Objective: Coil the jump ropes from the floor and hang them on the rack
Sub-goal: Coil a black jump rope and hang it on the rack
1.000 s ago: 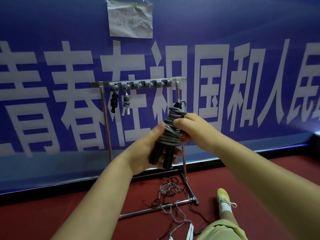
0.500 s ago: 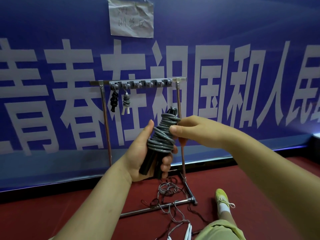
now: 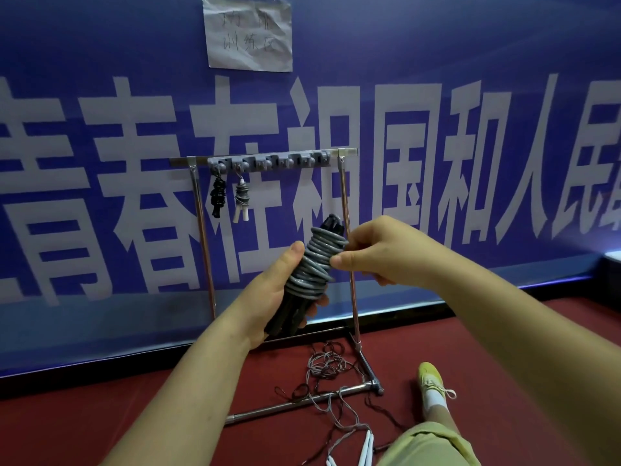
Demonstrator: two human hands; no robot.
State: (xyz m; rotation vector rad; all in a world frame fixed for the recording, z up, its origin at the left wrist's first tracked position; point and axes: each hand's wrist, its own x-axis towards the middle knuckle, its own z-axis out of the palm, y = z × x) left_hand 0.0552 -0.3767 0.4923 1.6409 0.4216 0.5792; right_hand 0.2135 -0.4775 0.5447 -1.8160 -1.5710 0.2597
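Grey cord, coiled tight round black handles: the jump rope point(image 3: 314, 264) is sitting in front of the rack point(image 3: 346, 210), the left hand point(image 3: 268, 297) clenching its handles, the right hand point(image 3: 379, 250) pinching the upper coils, loose ropes point(image 3: 331, 371) tangling on the red floor point(image 3: 100, 422).

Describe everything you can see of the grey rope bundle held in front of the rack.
The grey jump rope wound around two black handles is a tight stack of glossy, plastic-looking coils wrapped around the paired handles. The handles' dark ends stick out above and below the coils. The bundle is tilted, top leaning right, held in the air in front of the metal rack's right post. The left hand grips the lower handles, thumb against the coils; the right hand pinches the upper coils.
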